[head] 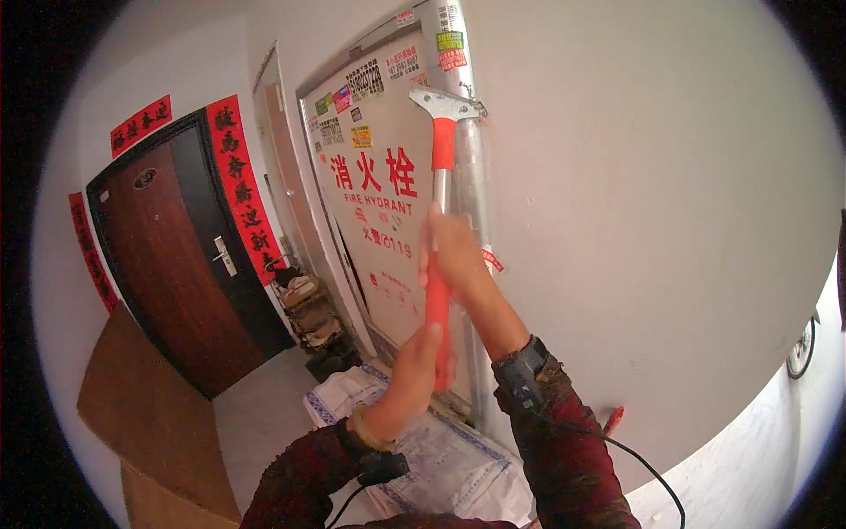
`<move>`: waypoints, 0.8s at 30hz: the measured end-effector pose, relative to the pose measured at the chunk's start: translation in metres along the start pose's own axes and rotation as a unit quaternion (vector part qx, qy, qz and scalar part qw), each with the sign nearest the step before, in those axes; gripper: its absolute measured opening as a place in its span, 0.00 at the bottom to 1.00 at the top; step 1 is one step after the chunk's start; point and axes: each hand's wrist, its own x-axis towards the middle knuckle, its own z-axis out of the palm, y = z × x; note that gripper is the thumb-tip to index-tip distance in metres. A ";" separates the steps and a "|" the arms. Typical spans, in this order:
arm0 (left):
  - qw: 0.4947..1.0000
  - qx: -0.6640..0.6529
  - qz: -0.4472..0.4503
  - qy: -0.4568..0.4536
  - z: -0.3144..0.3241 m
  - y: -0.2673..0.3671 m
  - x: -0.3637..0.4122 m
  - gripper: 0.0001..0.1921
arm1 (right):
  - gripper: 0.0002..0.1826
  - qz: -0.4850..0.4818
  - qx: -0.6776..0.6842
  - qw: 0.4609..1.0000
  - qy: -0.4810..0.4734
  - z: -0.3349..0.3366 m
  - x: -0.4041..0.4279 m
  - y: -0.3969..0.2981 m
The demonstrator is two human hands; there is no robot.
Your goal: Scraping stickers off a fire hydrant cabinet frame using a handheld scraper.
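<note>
A long-handled scraper (442,145) with a wide metal head and a red grip is held upright before me. My left hand (411,377) is wrapped around the lower part of the red grip. Higher up, my right hand (453,248) closes on the shaft where metal meets grip. The scraper's head overlaps the metal frame (470,165) of a fire hydrant cabinet door (377,264); whether the blade touches it I cannot tell. Several small stickers bearing writing cover the upper door, and more stickers (451,41) are on the frame's top.
White woven sacks (456,456) lie on the floor below the cabinet. A small rack with shoes (310,311) stands left of it, near a brown door (178,251) framed by red paper banners (241,178). Brown boards (149,397) are at lower left. Cables (651,466) hang from my wrists.
</note>
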 end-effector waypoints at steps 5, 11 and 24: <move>1.000 0.002 0.018 -0.020 0.005 0.012 0.011 0.21 | 0.25 -0.015 0.015 1.000 -0.014 -0.005 0.013 -0.012; 1.000 0.005 -0.005 0.011 0.009 0.008 -0.008 0.19 | 0.24 0.016 0.038 0.999 -0.028 -0.001 -0.003 -0.003; 1.000 0.030 0.001 0.004 0.013 0.010 -0.011 0.20 | 0.23 0.005 0.072 0.996 -0.053 -0.006 -0.003 -0.004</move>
